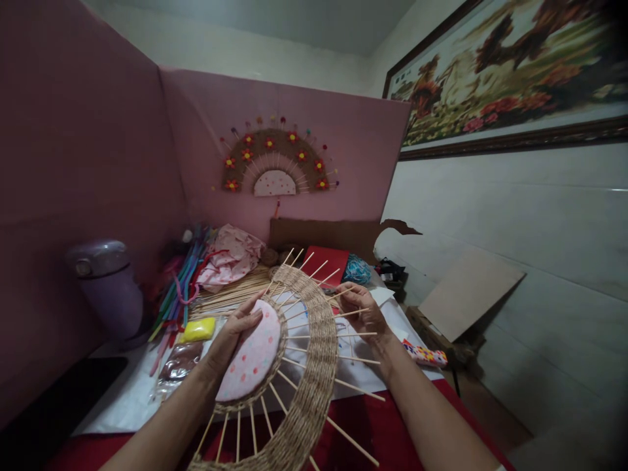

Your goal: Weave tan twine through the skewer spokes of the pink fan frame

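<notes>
Evidently, a half-round fan (321,333) is held up between two hands, over the red cloth (385,435) and the white sheet (112,399). Its pink pad (252,356) is gripped by the left hand (239,324), with the thumb laid across the front; the other fingers are mostly hidden. Near the outer edge of the rope band (330,327), a stick (345,292) seems to be pinched between the thumb and forefinger of the right hand (360,309); the remaining fingers are curled.

Judging by its looks, the frame can be taken as well advanced: the pad is fitted, the sticks are spread out from it, and the broad band is woven around them. The outer tips are left bare, and no flowers are seen on the band, whereas the wall fan (281,139) is dressed with red flowers (301,156) and coloured beads (324,147). Whether the weaving is finished cannot be told.

The fan is tilted, with its arched side turned to the right and its straight side to the left. Its long axis is slanted from the lower left, where one end is cut off by the picture's edge, up and rightward, away from the person.
</notes>
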The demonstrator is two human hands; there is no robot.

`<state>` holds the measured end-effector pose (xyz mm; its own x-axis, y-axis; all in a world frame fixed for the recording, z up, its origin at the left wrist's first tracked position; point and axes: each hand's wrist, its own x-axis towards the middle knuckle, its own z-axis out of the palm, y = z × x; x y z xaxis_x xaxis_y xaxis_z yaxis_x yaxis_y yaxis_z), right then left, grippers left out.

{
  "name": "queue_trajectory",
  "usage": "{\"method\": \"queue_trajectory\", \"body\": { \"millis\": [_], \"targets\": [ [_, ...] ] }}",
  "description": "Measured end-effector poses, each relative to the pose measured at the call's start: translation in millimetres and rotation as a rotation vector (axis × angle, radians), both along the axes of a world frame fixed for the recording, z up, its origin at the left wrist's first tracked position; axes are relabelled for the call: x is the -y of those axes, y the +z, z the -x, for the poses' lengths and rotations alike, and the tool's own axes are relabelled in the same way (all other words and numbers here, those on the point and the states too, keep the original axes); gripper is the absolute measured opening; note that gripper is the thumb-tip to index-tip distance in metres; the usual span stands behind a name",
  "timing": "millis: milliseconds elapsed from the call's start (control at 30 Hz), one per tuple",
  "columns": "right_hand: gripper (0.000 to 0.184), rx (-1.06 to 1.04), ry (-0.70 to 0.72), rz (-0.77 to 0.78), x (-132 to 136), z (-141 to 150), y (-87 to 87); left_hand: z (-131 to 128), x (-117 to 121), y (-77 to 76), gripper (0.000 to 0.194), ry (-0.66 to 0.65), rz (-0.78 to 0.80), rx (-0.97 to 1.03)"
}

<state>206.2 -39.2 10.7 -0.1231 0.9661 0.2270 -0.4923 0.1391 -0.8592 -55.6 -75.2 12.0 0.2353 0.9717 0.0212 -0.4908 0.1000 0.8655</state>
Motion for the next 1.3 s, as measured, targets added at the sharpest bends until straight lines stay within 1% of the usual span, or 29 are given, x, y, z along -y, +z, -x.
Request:
{"method": "queue_trajectory", "body": {
  "millis": [133,200,300,433,533,667,900,1033,1133,1233,1300],
  "targets": [
    [0.02,-0.069,-0.072,-0.041,-0.1,-7.0,10.1,-4.1,0.0,-1.8,0.073,0.014,0.021,-0.016],
    [0.022,-0.109,-0.135,-0.06,-2.1,-11.5,12.5,-6.8,0.7,-2.8,0.07,0.015,0.03,-0.043],
    [0.024,-0.146,-0.212,-0.066,-6.5,-17.2,11.5,-10.0,2.4,-3.9,0.069,0.005,0.044,-0.06],
    [0.029,-0.15,-0.239,-0.019,-12.2,-19.4,4.1,-10.9,4.3,-3.6,0.069,-0.008,0.026,-0.072],
    [0.027,-0.096,-0.236,0.031,-14.8,-17.1,-2.1,-10.1,4.4,-1.9,0.069,0.002,0.012,-0.067],
    [0.026,0.04,-0.182,0.077,-15.7,-11.3,-8.5,-9.2,3.4,1.5,0.072,0.057,-0.001,-0.026],
    [0.026,0.26,-0.167,0.042,-18.0,-4.5,-16.5,-7.6,7.1,7.7,0.079,0.048,0.015,-0.051],
    [0.03,0.313,-0.158,0.029,-22.6,-3.6,-19.8,-9.5,9.6,9.6,0.079,0.051,0.008,-0.055],
    [0.03,0.258,-0.119,0.016,-21.3,-2.8,-16.7,-12.1,9.9,7.4,0.074,0.035,-0.029,-0.06],
    [0.035,0.078,-0.075,0.018,-18.3,-5.9,-10.0,-15.2,9.3,2.0,0.069,-0.004,-0.041,-0.066],
    [0.04,-0.001,-0.117,0.031,-18.9,-11.6,-6.4,-17.7,8.8,-2.1,0.068,-0.037,-0.027,-0.081]
  ]
}}
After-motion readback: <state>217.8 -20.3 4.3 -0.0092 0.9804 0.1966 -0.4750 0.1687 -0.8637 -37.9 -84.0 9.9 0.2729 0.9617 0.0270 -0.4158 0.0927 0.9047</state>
